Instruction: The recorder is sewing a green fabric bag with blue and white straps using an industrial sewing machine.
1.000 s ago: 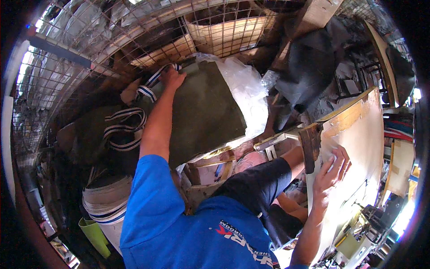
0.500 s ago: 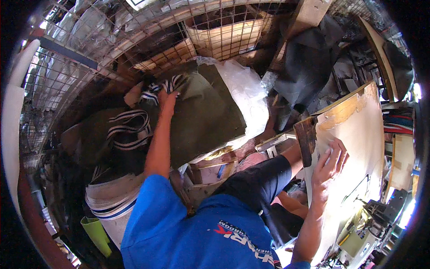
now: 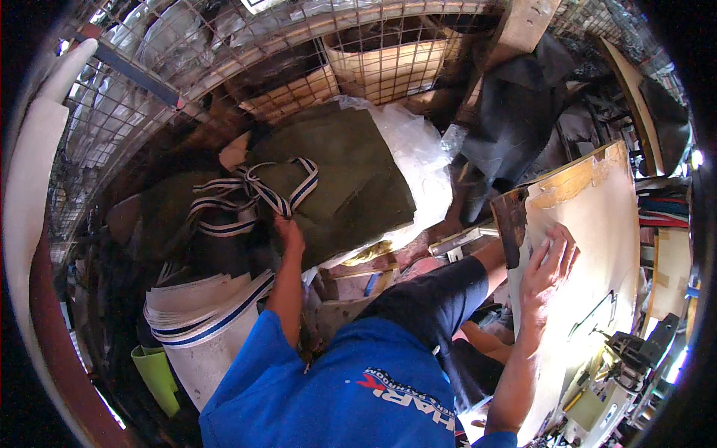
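Observation:
My left hand (image 3: 290, 233) is closed on a striped strap (image 3: 278, 200), white with dark blue lines. Its loops spread over a dark olive cloth stack (image 3: 351, 179) and trail left onto darker material. To the right, my right hand (image 3: 549, 261) rests on a pale, worn tabletop (image 3: 582, 276), fingers slightly bent and apart, with nothing in them. A sewing machine (image 3: 635, 355) stands on that tabletop, nearer me than the hand.
Clear plastic wrap (image 3: 426, 142) covers the cloth stack's right end. Below left stands a white roll with blue-striped edges (image 3: 205, 321), beside a lime-green sheet (image 3: 157, 381). Black sheeting (image 3: 515, 112) hangs by a wooden post (image 3: 515, 33). Wire mesh (image 3: 381, 60) runs behind.
My left hand has drawn back toward me from the far end of the cloth stack, pulling the striped strap along and spreading its loops. The right hand has hardly moved.

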Tool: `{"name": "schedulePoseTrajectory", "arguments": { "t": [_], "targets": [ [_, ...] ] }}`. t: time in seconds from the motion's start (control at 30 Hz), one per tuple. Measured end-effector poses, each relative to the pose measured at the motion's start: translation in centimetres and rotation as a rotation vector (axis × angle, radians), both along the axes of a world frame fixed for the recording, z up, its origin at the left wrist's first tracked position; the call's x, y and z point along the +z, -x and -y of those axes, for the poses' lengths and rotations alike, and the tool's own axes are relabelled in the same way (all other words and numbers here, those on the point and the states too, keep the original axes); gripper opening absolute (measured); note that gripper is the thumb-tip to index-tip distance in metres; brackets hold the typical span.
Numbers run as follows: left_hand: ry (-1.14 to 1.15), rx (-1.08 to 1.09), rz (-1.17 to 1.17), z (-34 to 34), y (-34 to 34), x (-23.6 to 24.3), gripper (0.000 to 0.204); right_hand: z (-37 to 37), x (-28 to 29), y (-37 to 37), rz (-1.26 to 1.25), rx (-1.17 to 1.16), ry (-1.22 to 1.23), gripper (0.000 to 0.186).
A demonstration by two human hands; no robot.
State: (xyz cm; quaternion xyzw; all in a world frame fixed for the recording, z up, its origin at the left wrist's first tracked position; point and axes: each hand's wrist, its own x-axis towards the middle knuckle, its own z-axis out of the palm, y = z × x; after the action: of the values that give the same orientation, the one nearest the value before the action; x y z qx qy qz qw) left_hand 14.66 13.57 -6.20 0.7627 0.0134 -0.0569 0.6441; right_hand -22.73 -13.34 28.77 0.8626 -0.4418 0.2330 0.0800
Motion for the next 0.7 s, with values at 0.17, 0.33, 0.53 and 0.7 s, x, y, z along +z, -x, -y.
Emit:
{"name": "schedulePoseTrajectory", "arguments": {
  "t": [0.17,0.33,0.53,0.7],
  "targets": [
    [-0.207,-0.251,0.125,-3.5,-1.6,0.3,0.035,0.0,0.0,0.2,0.018,0.017,-0.002,0.016],
    [0.312,-0.324,-0.326,0.1,1.7,9.3,0.042,-0.1,0.1,0.4,-0.007,0.014,0.019,0.017],
    [-0.676,-0.282,0.148,2.1,2.0,8.9,0.076,0.2,-0.4,0.5,-0.018,0.043,0.041,0.016],
    [-0.757,-0.132,0.306,2.9,1.4,7.2,0.070,0.3,-0.5,0.5,0.014,0.044,0.023,0.018]
  ]
}}
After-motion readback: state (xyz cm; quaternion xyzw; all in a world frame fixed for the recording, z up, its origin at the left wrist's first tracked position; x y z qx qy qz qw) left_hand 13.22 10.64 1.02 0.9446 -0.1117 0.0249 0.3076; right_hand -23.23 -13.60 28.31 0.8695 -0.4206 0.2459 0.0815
